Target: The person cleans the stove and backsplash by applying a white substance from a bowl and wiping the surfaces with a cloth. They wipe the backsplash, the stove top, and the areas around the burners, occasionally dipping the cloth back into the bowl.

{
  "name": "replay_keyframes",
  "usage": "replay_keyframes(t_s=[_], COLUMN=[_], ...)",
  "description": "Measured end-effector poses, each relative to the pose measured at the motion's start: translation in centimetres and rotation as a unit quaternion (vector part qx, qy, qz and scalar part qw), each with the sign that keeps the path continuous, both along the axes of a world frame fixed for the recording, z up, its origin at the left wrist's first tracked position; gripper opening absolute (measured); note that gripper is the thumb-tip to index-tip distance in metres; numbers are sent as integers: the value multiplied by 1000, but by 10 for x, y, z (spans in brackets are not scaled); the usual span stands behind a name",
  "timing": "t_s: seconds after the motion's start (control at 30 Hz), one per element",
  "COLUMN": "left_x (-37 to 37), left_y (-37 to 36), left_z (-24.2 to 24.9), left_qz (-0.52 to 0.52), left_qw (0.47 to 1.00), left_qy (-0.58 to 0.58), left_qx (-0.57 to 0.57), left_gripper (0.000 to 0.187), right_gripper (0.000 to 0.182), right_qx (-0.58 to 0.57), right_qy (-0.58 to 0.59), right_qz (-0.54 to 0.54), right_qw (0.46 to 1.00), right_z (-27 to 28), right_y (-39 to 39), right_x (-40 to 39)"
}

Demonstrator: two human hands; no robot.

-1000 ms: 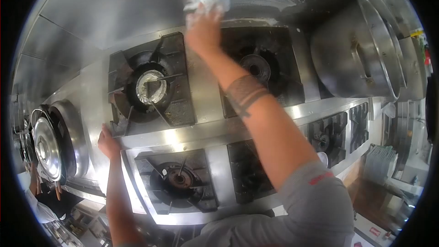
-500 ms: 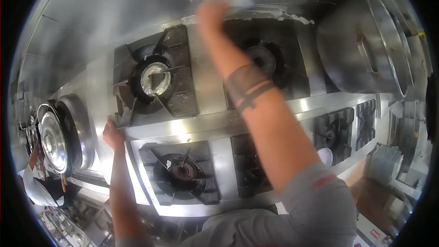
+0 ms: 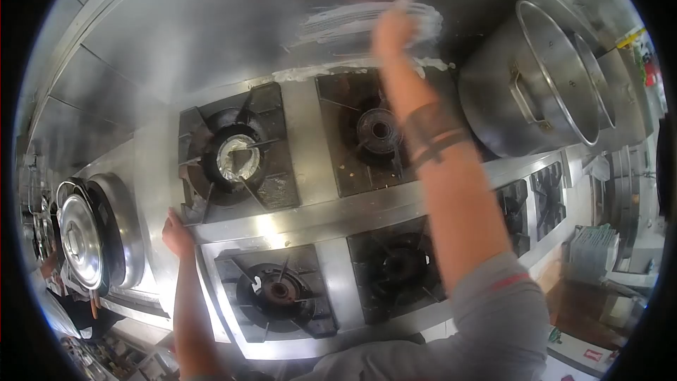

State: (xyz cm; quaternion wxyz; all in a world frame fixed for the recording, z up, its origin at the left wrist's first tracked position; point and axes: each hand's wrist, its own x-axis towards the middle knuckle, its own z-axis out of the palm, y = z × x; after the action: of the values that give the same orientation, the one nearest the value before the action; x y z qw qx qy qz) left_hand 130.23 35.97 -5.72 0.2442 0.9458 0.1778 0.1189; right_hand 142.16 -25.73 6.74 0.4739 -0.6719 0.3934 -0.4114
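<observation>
My right hand [image 3: 393, 31], blurred, is closed around a whitish scrubbing pad or cloth [image 3: 403, 4], mostly hidden by the fingers. It presses at the steel back wall [image 3: 233, 25], over a streaky patch of white foam [image 3: 331, 26]. More foam lies along the wall's foot, behind the burners. Lower left, my left hand [image 3: 178, 233] grips the side edge of the stove [image 3: 331, 220], beside the rear left burner grate [image 3: 271, 190]. Foil [image 3: 238, 158] lines the middle of that burner. My right forearm crosses over the rear right burner [image 3: 379, 129].
A big steel pot [image 3: 504, 92] lies tilted on its side at the right. On the left stand a lidded pan [image 3: 81, 240] and a wide steel pan [image 3: 121, 229]. Front burners [image 3: 281, 293] line the near side. Another person's sleeve [image 3: 56, 310] shows at far left.
My right hand has swept rightward across the foam with the whitish pad or cloth. My left hand stays at the stove edge. The view has tilted upward, showing more wall.
</observation>
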Motion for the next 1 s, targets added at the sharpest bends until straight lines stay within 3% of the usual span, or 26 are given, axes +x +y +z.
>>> replay_keyframes(t_s=[0.1,0.13,0.23,0.27,0.3,0.37,0.4,0.47,0.5,0.57,0.7,0.77,0.87,0.9,0.93,0.97,1.0], left_x=[-1,-5,0,0,0,0,-3,-6,-4,-4,-4,-1,0,0,0,-1,-1], left_y=[1,-1,-7,-3,-1,1,-4,-5,-5,1,-7,-4,-3,-2,-1,-2,-5], left_z=[-2,-1,8,5,1,3,11,13,11,8,10,9,4,4,4,3,2], left_qz=[-10,-11,9,1,-7,-15,-7,6,3,1,3,7,7,6,2,-4,-8], left_qw=[999,1000,1000,1000,1000,1000,1000,999,1000,1000,1000,999,1000,1000,1000,1000,1000], left_qy=[-21,-17,5,0,-4,-7,9,31,22,19,3,35,11,13,7,2,1], left_qx=[24,18,-29,-17,-6,-4,-12,-17,-19,-17,-22,-8,11,9,6,4,2], left_gripper=[61,61,61,60,60,60,60,60,62,64,64,64,61,61,62,62,62], right_gripper=[63,69,87,90,90,77,77,81,83,89,95,94,96,95,94,82,75], right_qx=[115,-90,-300,-369,-370,-477,-436,-172,-43,122,232,254,215,199,184,-38,-239], right_qy=[-235,85,130,30,30,85,84,89,90,-69,-73,-137,-185,-207,-65,-33,38], right_qz=[53,132,38,50,44,122,72,92,75,53,-1,74,109,122,152,54,-113], right_qw=[964,984,944,928,927,866,893,977,992,989,970,954,953,950,969,997,964], right_z=[110,124,123,103,88,59,53,60,64,53,-10,-6,57,120,166,154,142], right_y=[-11,-13,81,111,103,90,69,-8,-46,-77,-39,-59,-105,-80,-74,-66,-58], right_x=[-30,-17,11,14,8,-4,-8,-29,-39,-56,-61,-61,-61,-75,-77,-54,-33])
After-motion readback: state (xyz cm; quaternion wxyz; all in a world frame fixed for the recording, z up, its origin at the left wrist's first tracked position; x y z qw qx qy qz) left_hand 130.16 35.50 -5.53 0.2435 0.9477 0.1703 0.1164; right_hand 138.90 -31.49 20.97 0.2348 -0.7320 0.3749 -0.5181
